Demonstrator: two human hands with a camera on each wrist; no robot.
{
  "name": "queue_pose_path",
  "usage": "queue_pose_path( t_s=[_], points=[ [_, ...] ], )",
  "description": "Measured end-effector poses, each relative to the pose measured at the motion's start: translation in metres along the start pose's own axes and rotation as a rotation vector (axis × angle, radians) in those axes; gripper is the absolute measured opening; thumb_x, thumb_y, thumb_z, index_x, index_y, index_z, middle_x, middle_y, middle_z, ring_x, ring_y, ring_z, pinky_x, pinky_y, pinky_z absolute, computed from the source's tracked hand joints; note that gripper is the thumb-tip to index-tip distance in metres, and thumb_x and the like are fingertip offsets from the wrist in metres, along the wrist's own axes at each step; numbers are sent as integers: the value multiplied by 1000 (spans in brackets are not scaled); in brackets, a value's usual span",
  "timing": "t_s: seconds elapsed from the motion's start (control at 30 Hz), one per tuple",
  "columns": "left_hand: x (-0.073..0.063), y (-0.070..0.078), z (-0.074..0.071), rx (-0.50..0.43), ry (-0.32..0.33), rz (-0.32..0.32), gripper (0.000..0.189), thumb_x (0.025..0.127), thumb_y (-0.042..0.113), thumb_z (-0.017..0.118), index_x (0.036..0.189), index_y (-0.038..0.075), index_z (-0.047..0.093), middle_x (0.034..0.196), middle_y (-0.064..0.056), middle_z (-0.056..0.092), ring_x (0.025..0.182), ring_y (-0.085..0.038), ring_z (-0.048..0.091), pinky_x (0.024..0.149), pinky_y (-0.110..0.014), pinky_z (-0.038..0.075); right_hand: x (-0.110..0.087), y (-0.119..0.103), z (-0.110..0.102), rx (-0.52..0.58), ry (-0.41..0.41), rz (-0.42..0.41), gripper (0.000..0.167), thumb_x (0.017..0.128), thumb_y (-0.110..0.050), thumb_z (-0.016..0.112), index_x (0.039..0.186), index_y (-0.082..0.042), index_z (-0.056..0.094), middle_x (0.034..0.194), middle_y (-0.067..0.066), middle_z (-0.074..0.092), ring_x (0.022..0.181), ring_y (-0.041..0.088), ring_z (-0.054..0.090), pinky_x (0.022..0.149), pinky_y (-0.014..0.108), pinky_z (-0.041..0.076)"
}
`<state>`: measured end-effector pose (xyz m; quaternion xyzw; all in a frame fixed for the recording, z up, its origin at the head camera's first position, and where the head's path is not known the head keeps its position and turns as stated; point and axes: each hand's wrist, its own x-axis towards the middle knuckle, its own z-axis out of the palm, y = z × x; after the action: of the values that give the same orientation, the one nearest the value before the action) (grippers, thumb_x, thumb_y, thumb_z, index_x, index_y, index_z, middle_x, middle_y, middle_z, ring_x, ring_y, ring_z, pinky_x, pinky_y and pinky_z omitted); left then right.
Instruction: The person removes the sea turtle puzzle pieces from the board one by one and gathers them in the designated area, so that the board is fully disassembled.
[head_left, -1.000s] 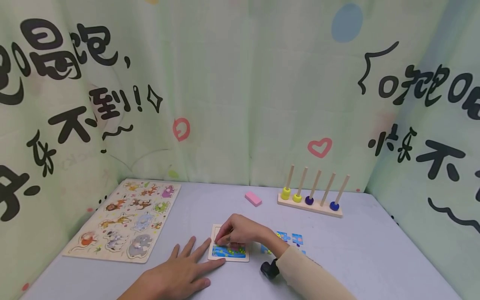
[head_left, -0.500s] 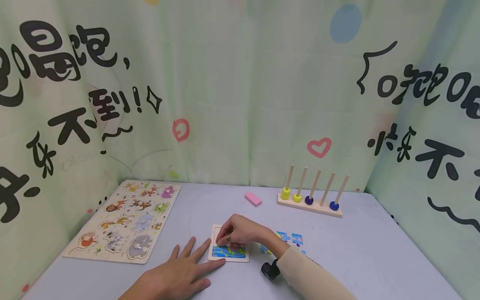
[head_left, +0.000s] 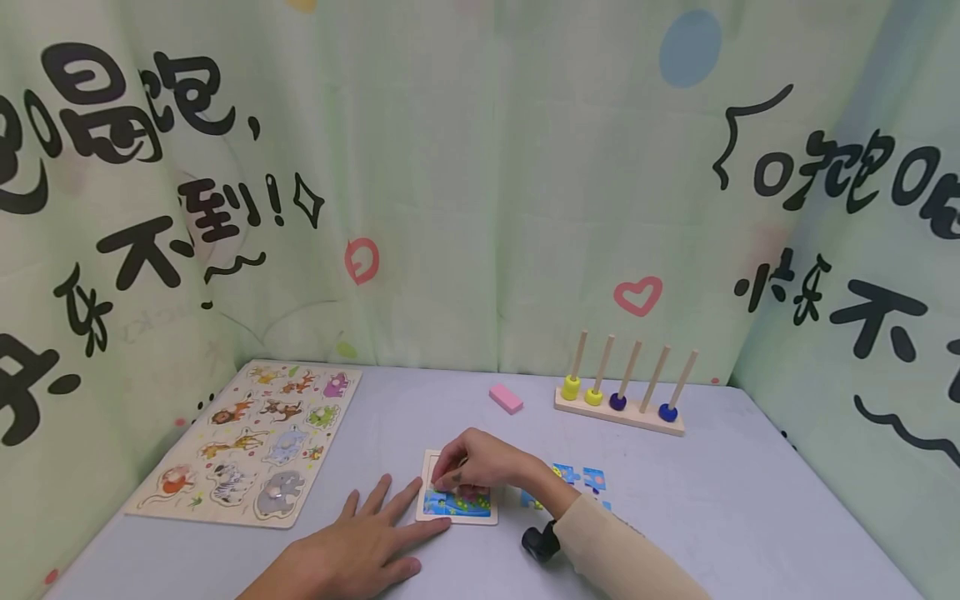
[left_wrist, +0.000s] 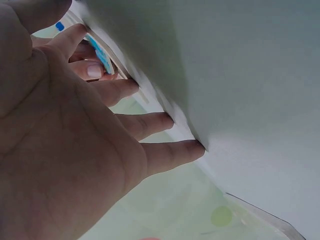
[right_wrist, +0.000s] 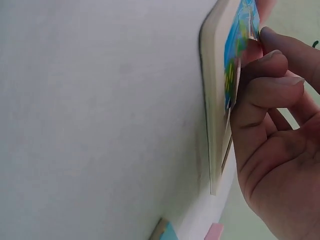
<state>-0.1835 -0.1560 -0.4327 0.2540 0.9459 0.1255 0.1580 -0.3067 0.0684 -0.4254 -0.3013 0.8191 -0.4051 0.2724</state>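
A small wooden jigsaw tray (head_left: 480,521), partly filled with blue and green pieces, lies on the table in front of the person. The right hand (head_left: 483,462) is over the tray, its thumb and fingers bent together around a blue jigsaw piece (right_wrist: 255,22) at the left side of the picture. Much of the tray is hidden under this hand. The left hand (head_left: 356,542) lies with fingers spread on the table, two fingertips right at the tray's left and near edges. In the left wrist view, its straight fingers (left_wrist: 172,155) touch the white surface.
Several loose jigsaw pieces (head_left: 594,477) lie right of the tray, partly behind the right forearm. A pink block (head_left: 506,398) and a peg stand (head_left: 622,412) with yellow and dark blue beads are farther back. An animal puzzle board (head_left: 247,450) lies at left. Curtains enclose the table.
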Motion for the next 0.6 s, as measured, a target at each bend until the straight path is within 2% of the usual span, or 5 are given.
queue_pose_path(
  t_s=[0.3,0.6],
  points=[
    [1,1,-1,2,-11,-20,52,104,48,62,154,54,47,177,-12,26,160,-56,19,116,-85,24,0,-1,2,30,7,20,4,97,-9,76,98,-6,78,74,1,67,57,12,54,53,21,47],
    [0,1,0,9,8,-5,52,104,47,62,154,52,48,176,-13,27,159,-58,20,114,-85,26,0,1,1,86,8,20,6,98,-11,76,100,-5,79,73,2,66,56,12,53,53,21,46]
  ],
)
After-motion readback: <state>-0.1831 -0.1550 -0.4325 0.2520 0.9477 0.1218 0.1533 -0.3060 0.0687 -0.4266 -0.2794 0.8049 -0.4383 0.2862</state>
